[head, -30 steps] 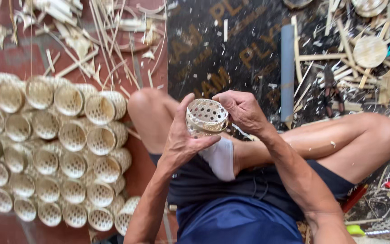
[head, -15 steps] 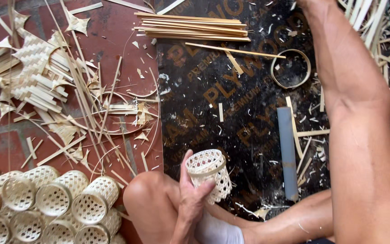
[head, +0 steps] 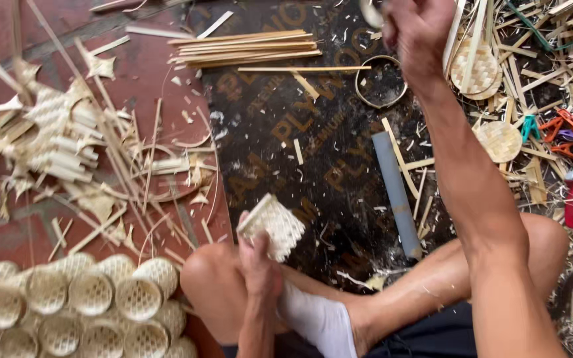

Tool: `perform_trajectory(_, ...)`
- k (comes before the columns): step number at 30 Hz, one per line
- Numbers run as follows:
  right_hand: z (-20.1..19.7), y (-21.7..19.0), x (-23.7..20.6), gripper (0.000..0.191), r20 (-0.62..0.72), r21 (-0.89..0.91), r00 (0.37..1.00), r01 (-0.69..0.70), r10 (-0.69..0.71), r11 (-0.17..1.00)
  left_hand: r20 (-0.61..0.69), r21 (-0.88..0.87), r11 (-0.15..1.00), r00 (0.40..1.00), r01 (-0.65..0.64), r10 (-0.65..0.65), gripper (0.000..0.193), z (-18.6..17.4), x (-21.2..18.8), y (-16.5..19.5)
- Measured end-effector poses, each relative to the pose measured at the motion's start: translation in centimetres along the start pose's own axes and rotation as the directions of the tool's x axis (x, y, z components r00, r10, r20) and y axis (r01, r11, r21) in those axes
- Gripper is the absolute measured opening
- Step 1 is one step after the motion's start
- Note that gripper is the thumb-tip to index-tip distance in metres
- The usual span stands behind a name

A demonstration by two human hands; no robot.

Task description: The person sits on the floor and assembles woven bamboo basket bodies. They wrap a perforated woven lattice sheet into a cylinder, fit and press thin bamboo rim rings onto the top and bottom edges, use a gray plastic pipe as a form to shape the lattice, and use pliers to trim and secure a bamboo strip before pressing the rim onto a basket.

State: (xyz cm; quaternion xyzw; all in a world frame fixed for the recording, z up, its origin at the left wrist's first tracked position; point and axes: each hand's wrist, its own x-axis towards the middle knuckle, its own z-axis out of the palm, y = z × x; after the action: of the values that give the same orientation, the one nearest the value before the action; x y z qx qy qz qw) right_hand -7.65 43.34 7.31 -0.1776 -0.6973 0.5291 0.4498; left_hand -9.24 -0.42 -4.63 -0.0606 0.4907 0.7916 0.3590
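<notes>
Small woven basket (head: pixel 272 227) now sits in left hand (head: pixel 258 260) alone, gripped over the knee, tipped w/ its open end turned away vs 1 s ago. Right hand (head: pixel 418 30) has let go & reached far fwd to top edge by a bamboo ring (head: pixel 381 81); closed-looking, can't tell if holding anything. So weaving's paused.

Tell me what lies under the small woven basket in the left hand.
Under the small woven basket held by the left hand lie the dark board and the bent knee. Whatever sits directly beneath the basket is covered.
</notes>
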Motion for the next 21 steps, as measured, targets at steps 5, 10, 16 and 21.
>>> perform_trajectory(5, -5.5, -9.7, -15.5, 0.025, -0.078, 0.479, 0.95, -0.231, 0.304, 0.847, -0.027, 0.042, 0.999, 0.999, -0.029, 0.03, 0.037, -2.0, -0.7, -1.1)
perform_trajectory(10, -7.2, -17.7, -27.0, 0.023, -0.032, 0.656, 0.911, -0.292, 0.412, 0.696, 0.051, -0.04, 0.999, 0.999, -0.004, 0.006, 0.064, 0.2, -5.5, -0.2)
perform_trajectory(16, -5.7, -22.4, -32.8, 0.016, 0.05, 0.407, 0.998, -0.049, 0.031, 0.912, 0.198, -0.152, 0.988, 0.98, 0.005, 0.026, 0.08, 3.4, -10.3, 1.2)
perform_trajectory(21, -4.6, -23.5, -36.4, 0.016, 0.128, 0.184, 0.989, 0.048, -0.073, 0.982, 0.181, -0.222, 0.975, 0.981, -0.028, 0.07, 0.082, 4.6, -12.3, 1.3)
